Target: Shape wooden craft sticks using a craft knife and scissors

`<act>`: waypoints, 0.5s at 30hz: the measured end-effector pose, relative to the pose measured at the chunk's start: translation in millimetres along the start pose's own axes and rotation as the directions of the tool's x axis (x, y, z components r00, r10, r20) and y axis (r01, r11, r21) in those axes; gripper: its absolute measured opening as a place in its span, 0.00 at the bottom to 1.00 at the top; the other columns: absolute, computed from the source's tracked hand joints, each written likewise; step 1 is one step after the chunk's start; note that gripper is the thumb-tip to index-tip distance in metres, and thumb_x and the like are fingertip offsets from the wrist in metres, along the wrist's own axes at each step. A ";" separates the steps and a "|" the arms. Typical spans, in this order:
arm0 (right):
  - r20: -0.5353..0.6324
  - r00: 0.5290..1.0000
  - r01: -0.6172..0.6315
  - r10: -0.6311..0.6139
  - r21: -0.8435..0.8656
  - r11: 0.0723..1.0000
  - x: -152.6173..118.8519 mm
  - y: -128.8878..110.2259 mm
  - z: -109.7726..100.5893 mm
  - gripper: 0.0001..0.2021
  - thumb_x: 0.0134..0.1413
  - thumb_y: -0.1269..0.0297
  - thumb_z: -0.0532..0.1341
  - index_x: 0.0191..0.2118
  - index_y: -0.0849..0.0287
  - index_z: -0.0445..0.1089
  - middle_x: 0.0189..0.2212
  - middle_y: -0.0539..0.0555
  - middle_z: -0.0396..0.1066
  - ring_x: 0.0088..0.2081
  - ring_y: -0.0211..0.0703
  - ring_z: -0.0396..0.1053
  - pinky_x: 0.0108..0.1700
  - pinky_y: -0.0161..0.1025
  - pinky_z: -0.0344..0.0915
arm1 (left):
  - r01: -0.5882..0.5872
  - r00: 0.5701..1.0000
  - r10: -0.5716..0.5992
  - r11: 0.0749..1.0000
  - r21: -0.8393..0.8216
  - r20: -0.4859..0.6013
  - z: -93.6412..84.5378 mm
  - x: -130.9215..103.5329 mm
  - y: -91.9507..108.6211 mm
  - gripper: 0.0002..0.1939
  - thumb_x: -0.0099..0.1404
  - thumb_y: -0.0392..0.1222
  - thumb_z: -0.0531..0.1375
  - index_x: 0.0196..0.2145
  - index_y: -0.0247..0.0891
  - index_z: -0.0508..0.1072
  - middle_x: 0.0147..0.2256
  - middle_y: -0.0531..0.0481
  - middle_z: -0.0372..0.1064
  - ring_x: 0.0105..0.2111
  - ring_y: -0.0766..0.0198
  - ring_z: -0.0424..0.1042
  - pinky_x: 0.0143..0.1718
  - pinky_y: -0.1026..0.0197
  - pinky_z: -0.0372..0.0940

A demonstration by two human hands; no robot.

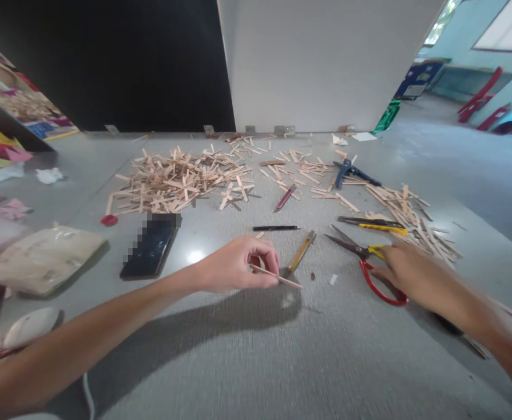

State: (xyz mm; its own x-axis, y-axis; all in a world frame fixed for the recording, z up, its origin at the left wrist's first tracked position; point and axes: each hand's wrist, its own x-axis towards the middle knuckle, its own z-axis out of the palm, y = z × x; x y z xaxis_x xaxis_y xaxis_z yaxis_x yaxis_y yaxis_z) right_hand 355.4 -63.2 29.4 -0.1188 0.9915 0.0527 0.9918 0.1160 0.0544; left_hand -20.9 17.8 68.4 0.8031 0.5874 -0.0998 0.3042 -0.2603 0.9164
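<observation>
Between thumb and fingertips, my left hand (242,265) pinches a thin wooden craft stick (291,283), held tilted a little above the table. My right hand (417,283) is at the handles of a pair of scissors (362,252), one red and one yellow. Its fingers grip the handles, partly hiding them, and the blades lie apart, pointing left. A yellow utility knife (302,251) lies just beyond my left hand. Behind it are a black pen (277,228) and a dark red cutter (285,198).
Heaped craft sticks (181,181) lie at the back left, with more sticks (408,216) at the right. Blue-handled pliers (349,170) and a yellow-black tool (373,224) lie there too. A phone (150,248), plastic packet (45,256) and white mouse (32,328) are at left; a panel (317,64) stands behind.
</observation>
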 end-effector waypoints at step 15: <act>-0.186 0.892 0.408 -0.412 -0.063 0.911 44.6 -101.5 19.9 0.17 0.64 0.86 0.52 0.44 0.63 0.75 0.39 0.65 0.80 0.42 0.57 0.78 0.46 0.48 0.73 | 0.094 0.988 -0.141 0.854 -0.511 -0.054 17.8 4.9 -32.6 0.18 0.70 0.51 0.69 0.35 0.41 0.65 0.30 0.51 0.79 0.23 0.67 0.76 0.23 0.66 0.64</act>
State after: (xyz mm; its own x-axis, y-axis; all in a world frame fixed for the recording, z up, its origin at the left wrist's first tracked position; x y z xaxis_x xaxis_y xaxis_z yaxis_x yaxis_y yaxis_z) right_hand 250.4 -29.6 6.4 -0.5238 0.8255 0.2103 0.8518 0.5066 0.1334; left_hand -17.8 15.4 31.1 0.7231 0.6589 -0.2072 0.0739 0.2245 0.9717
